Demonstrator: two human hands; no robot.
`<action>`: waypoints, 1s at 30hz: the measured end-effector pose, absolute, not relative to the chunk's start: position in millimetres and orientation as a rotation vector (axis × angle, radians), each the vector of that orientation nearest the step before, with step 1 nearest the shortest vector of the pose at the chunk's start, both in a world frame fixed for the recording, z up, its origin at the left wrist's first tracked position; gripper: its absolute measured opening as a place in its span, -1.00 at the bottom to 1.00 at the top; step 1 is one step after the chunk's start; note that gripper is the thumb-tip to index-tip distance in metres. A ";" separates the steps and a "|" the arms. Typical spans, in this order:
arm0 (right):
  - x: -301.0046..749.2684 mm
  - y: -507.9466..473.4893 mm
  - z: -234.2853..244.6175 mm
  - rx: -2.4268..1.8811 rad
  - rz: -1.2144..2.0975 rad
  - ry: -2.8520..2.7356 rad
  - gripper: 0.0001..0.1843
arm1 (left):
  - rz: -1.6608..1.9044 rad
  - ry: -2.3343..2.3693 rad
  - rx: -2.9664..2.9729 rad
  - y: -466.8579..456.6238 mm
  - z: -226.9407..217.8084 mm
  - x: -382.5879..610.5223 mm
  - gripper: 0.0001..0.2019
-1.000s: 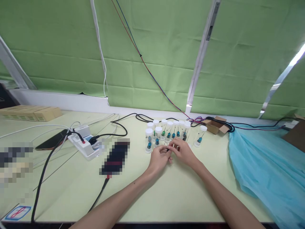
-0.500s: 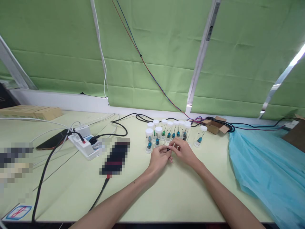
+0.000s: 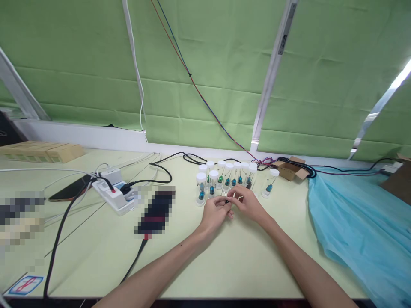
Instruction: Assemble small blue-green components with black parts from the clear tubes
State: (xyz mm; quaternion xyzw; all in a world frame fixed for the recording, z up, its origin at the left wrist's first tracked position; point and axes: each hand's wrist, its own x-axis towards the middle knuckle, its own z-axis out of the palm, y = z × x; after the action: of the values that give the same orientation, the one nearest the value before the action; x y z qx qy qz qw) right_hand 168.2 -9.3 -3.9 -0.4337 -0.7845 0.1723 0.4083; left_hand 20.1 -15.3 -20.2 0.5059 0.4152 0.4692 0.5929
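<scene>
Fingertip to fingertip, my left hand [image 3: 216, 213] and my right hand [image 3: 246, 202] meet over the table. Between them they pinch a small dark piece [image 3: 227, 201], from which a thin pale stem seems to rise; its kind is too small to make out. Just behind stand several clear tubes with white caps, among them a front-left tube [image 3: 201, 188]. Blue or green bits on thin wires show inside them. My right hand partly hides the tubes at the back. One capped tube [image 3: 269, 184] stands apart, to the right of my hands.
On the left lie a white power strip [image 3: 120, 205], a dark phone [image 3: 69, 188], a blurred-out dark device [image 3: 156, 211] and black cables. A small open cardboard box [image 3: 290, 169] sits at the back. Blue sheeting [image 3: 349, 222] covers the table's right side. Yellowish boxes [image 3: 41, 152] stand far left.
</scene>
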 end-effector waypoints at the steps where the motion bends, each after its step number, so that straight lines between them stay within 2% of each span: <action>1: 168.5 -9.2 -4.0 -1.096 0.452 -1.975 -0.89 | 1.090 0.967 1.177 -15.2 -20.8 20.1 -0.84; 20: 174.1 -5.4 -7.8 -1.132 0.664 -1.905 -0.83 | 1.079 0.978 1.206 -15.7 -20.5 19.3 -0.82; 26: 173.0 -7.4 -5.8 -1.145 0.601 -1.912 -0.80 | 1.096 0.984 1.171 -14.8 -21.5 20.1 -0.78; 30: 177.5 -3.2 -7.5 -1.191 0.379 -1.899 -0.78 | 1.107 0.986 1.148 -15.2 -21.5 20.5 -0.74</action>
State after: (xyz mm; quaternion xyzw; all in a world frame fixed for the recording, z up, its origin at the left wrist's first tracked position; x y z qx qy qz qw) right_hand 177.5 -3.2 -7.5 -0.4754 -0.7578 0.1512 0.4205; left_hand 20.5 -15.2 -21.5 0.4937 0.4237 0.4757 0.5919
